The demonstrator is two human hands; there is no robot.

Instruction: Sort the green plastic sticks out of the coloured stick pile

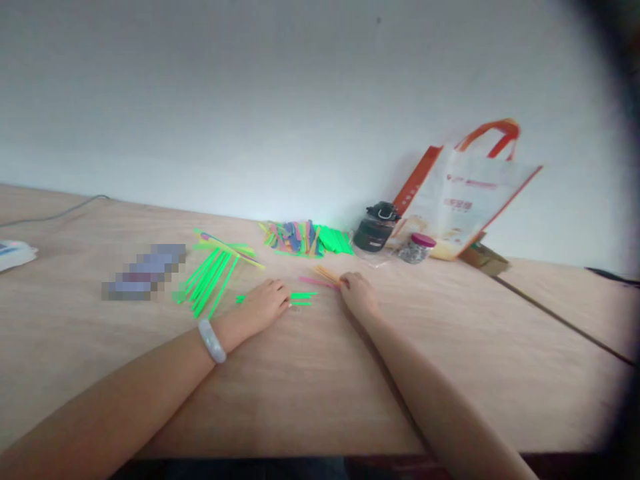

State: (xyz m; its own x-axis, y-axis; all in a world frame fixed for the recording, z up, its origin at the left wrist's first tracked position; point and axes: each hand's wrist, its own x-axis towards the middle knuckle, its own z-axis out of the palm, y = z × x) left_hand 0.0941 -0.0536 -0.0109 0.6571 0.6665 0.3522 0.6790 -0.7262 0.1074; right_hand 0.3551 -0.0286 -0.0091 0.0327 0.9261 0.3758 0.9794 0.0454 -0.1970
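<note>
in the head view, the right hand [359, 295] has its fingers closed on the ends of some orange and pink sticks [325, 275] at the middle of the frame. the left hand [267, 303], just left of there, lies over short green sticks [303, 299]; whether it grips them, i cannot tell. left of centre, long green sticks [207, 281] fan out on the table [300, 400]. above the hands sits a multicoloured pile [295, 237], with a dark bottle [374, 230] right of it.

Indoors, home or office unclear: wood-look table [300, 400], pale wall [250, 100], carrier bag [470, 200].
</note>
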